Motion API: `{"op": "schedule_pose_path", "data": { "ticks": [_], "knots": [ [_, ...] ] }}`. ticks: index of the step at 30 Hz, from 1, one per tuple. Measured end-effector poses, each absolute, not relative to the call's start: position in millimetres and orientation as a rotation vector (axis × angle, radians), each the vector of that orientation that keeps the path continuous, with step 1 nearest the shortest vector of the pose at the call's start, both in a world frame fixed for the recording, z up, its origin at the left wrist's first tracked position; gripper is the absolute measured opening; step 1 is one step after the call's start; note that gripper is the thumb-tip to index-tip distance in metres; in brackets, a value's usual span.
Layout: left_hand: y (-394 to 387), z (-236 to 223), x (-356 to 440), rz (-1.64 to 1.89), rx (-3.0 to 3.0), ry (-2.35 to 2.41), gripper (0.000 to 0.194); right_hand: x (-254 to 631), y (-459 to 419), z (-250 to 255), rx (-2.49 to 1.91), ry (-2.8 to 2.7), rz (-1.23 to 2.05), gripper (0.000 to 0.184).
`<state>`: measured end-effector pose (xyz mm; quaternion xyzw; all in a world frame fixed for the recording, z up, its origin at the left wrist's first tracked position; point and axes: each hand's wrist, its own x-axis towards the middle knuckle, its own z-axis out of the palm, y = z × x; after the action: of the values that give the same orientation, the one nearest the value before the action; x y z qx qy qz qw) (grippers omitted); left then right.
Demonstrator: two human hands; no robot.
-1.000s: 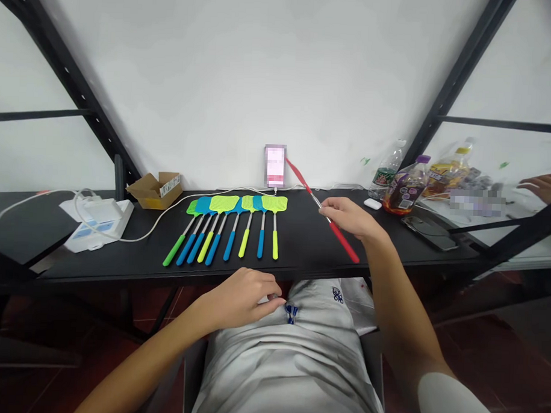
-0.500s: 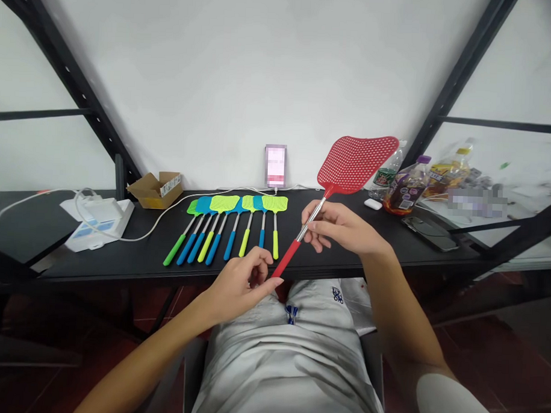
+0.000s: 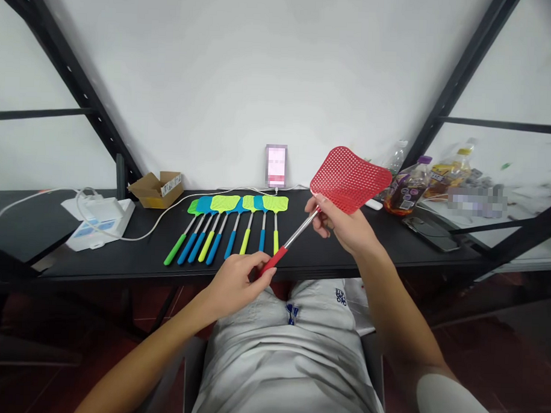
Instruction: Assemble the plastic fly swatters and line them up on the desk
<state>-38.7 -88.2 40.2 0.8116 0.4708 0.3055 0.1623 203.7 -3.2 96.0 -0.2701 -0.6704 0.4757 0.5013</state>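
A red fly swatter [image 3: 351,179] with a perforated head is held slantwise above the table's front edge, between both hands. My left hand [image 3: 242,280] is closed round the lower end of its red handle. At the neck, where the metal shaft meets the head, my right hand [image 3: 340,224] pinches it. To the left, several more fly swatters lie in a row with heads overlapping toward the wall, among them a green one [image 3: 175,249], a blue one [image 3: 230,244] and a yellow one [image 3: 275,241].
A phone [image 3: 276,164] leans on the wall with a cable plugged in. An open cardboard box [image 3: 156,193] and a white power adapter [image 3: 104,209] stand at left. Bottles [image 3: 405,190] and a dark phone [image 3: 430,233] are at right on the black table [image 3: 120,264].
My right hand has lifted the red swatter off the table and turned it, head to the upper right. My left hand has closed on its handle, and the right has slid up to the neck.
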Motion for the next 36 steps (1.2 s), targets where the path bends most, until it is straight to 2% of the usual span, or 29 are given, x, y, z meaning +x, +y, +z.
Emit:
{"op": "schedule_pose_path", "data": {
  "ticks": [10, 13, 18, 25, 36],
  "knots": [
    [-88, 42, -39, 0.933, 1.976, 1.102, 0.021, 162, -15, 74, -0.522, -1.987, 1.41, 0.038],
    [-86, 43, -42, 0.933, 2.016, 1.089, 0.023, 171, -18, 82, -0.444, -2.137, 1.323, 0.032],
    [-81, 43, -43, 0.996, 2.114, 1.19, 0.024, 212, -20, 109, -0.678, -1.989, 1.056, 0.031],
    [-77, 41, -45, 0.956, 2.194, 1.373, 0.039, 241, -9, 117, -0.806, -2.047, 1.036, 0.026],
    [-70, 34, -51, 0.941, 2.115, 1.477, 0.05, 242, -12, 115, -0.79, -2.121, 1.124, 0.033]
  ]
}}
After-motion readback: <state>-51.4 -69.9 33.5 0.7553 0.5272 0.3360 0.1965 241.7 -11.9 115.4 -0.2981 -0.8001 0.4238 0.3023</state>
